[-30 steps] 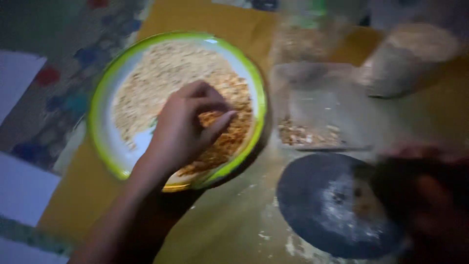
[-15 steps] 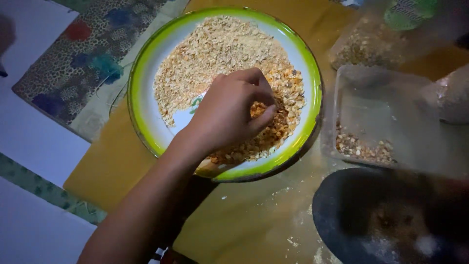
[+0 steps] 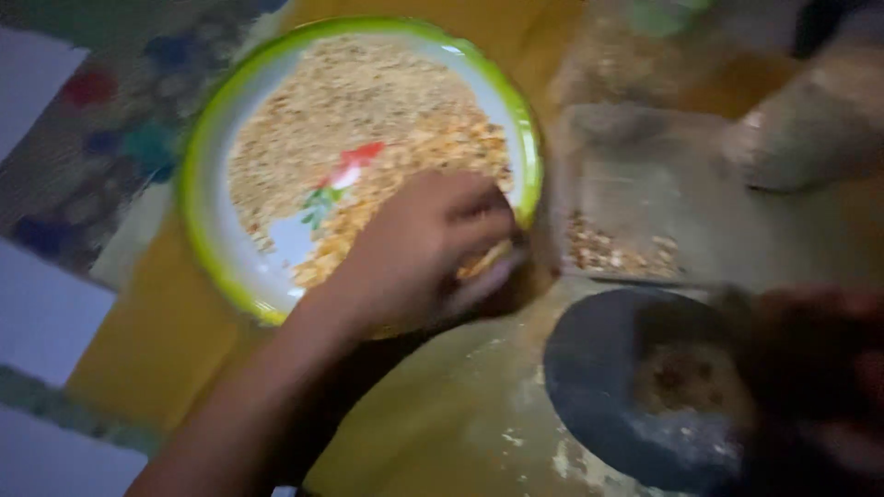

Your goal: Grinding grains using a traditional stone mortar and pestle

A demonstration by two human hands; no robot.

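Note:
A round white plate with a green rim holds a heap of pale and orange split grains; a small red and green flower print shows on its bare patch. My left hand is cupped at the plate's near right edge, fingers curled around a scoop of grains. My right hand is a dark blur at the right, on the edge of a round dark grinding stone with crushed grain in its middle hollow. What the right hand grips is not visible.
A clear plastic tub with a few grains in it stands behind the stone. A filled sack or bag lies at the back right. A yellow sheet and a patterned mat lie under and left of the plate.
My left hand has slid from the middle of the grain heap to the plate's near right edge, closing on grains. The flower print has been uncovered.

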